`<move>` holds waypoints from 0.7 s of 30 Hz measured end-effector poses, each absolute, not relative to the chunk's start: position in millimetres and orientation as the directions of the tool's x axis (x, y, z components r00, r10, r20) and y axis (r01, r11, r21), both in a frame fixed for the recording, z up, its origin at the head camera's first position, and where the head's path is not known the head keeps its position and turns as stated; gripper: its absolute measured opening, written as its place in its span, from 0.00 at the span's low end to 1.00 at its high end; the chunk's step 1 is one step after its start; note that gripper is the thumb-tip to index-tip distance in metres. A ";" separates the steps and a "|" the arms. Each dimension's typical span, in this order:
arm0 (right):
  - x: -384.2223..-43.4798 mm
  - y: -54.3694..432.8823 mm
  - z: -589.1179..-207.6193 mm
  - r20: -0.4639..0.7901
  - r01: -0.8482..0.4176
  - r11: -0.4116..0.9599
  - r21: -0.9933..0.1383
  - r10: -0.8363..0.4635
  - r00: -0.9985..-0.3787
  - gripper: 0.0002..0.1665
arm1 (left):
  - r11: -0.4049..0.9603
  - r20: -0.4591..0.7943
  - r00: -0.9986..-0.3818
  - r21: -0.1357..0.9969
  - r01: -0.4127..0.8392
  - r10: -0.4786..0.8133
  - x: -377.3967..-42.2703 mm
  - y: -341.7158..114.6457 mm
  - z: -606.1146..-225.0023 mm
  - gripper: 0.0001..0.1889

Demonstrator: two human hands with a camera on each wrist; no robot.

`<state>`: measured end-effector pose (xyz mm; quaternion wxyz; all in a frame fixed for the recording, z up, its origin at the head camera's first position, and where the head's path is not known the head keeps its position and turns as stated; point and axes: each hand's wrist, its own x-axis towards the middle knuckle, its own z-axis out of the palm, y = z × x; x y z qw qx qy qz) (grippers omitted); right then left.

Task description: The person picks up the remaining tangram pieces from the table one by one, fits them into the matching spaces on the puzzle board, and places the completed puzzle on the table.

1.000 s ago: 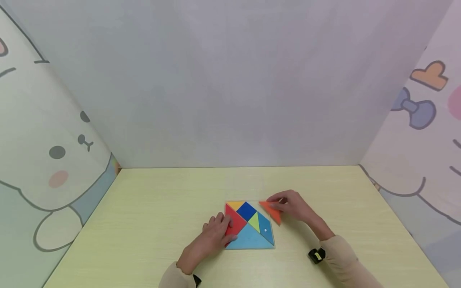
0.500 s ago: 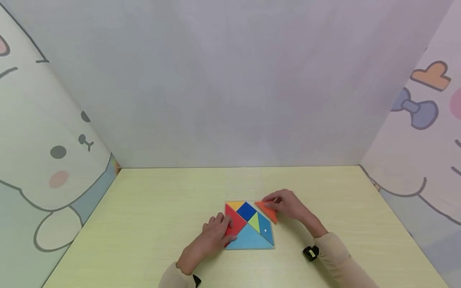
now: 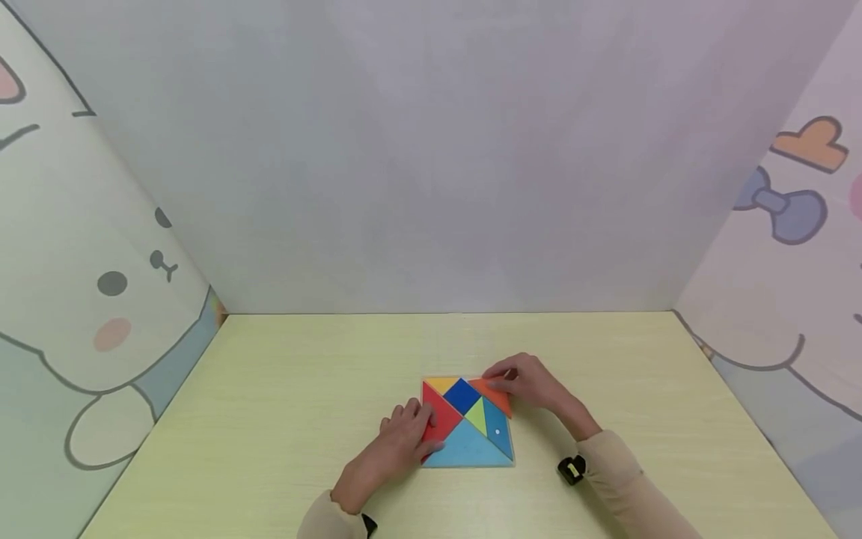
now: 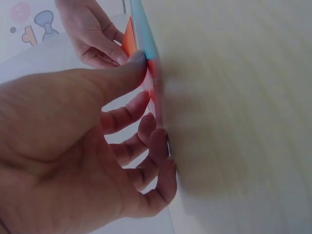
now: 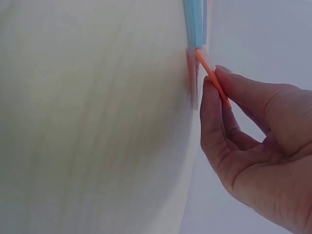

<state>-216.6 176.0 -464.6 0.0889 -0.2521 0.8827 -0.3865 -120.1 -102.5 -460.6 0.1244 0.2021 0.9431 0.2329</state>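
Note:
A square tangram tray (image 3: 468, 467) lies on the table. In it are a red triangle (image 3: 441, 418), light blue triangle (image 3: 466, 448), dark blue square (image 3: 462, 397), yellow piece (image 3: 441, 383), lime green triangle (image 3: 476, 416) and blue parallelogram (image 3: 497, 424) with a white dot. My right hand (image 3: 532, 382) pinches an orange tangram triangle (image 3: 497, 399) between thumb and fingers over the tray's far right corner; it slants in the right wrist view (image 5: 214, 80). My left hand (image 3: 402, 436) rests on the tray's left side, fingers on the red triangle, thumb at the light blue one.
The pale wooden table (image 3: 303, 374) extends around the tray on all sides. A plain light backdrop (image 3: 431, 165) stands behind it, with cartoon-printed panels left (image 3: 60, 224) and right (image 3: 795, 299). A black strap device (image 3: 572, 470) sits at the right wrist.
My right hand has carried the orange triangle leftward, from beside the tray to over its far right corner. The left hand has stayed in place on the tray.

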 end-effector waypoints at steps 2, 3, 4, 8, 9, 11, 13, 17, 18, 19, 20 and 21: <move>-217.8 174.3 -465.3 0.034 -0.374 0.576 -0.727 -0.514 -0.857 0.11 | 0.809 -0.142 -0.887 0.493 0.321 0.438 -120.0 -102.5 -460.6 0.20; -218.1 173.5 -465.6 0.033 -0.372 0.577 -0.727 -0.512 -0.858 0.11 | 0.808 -0.142 -0.888 0.494 0.320 0.438 -120.2 -102.5 -460.6 0.20; -218.4 172.7 -465.8 0.034 -0.372 0.577 -0.727 -0.511 -0.859 0.10 | 0.808 -0.141 -0.888 0.495 0.319 0.437 -120.4 -102.5 -460.8 0.19; -219.3 170.4 -466.4 0.039 -0.371 0.577 -0.727 -0.505 -0.862 0.10 | 0.811 -0.142 -0.890 0.492 0.317 0.433 -120.7 -102.1 -460.9 0.19; -219.4 170.0 -466.5 0.038 -0.369 0.579 -0.727 -0.503 -0.863 0.10 | 0.812 -0.142 -0.890 0.490 0.317 0.433 -120.8 -101.9 -461.0 0.20; -219.6 169.2 -466.3 0.039 -0.370 0.583 -0.724 -0.500 -0.865 0.09 | 0.812 -0.144 -0.890 0.490 0.317 0.434 -120.6 -101.6 -461.0 0.20; -219.5 168.2 -465.5 0.041 -0.373 0.588 -0.718 -0.500 -0.865 0.09 | 0.809 -0.139 -0.889 0.493 0.320 0.437 -120.4 -101.6 -460.9 0.19; -218.8 165.7 -463.9 0.045 -0.377 0.597 -0.708 -0.495 -0.868 0.09 | 0.802 -0.127 -0.888 0.500 0.328 0.443 -120.3 -101.6 -461.0 0.18; -218.8 164.8 -463.8 0.043 -0.373 0.600 -0.707 -0.490 -0.871 0.09 | 0.801 -0.126 -0.887 0.500 0.329 0.444 -120.3 -101.6 -461.2 0.18; -218.6 164.0 -463.7 0.041 -0.367 0.605 -0.707 -0.484 -0.874 0.08 | 0.802 -0.127 -0.887 0.498 0.329 0.443 -120.3 -101.4 -461.5 0.18; -218.3 163.0 -463.6 0.037 -0.360 0.611 -0.705 -0.475 -0.879 0.08 | 0.802 -0.127 -0.887 0.498 0.330 0.443 -120.3 -101.3 -461.7 0.18; -218.2 162.1 -463.9 0.036 -0.358 0.616 -0.702 -0.471 -0.881 0.08 | 0.802 -0.127 -0.887 0.498 0.330 0.444 -120.4 -101.3 -461.6 0.18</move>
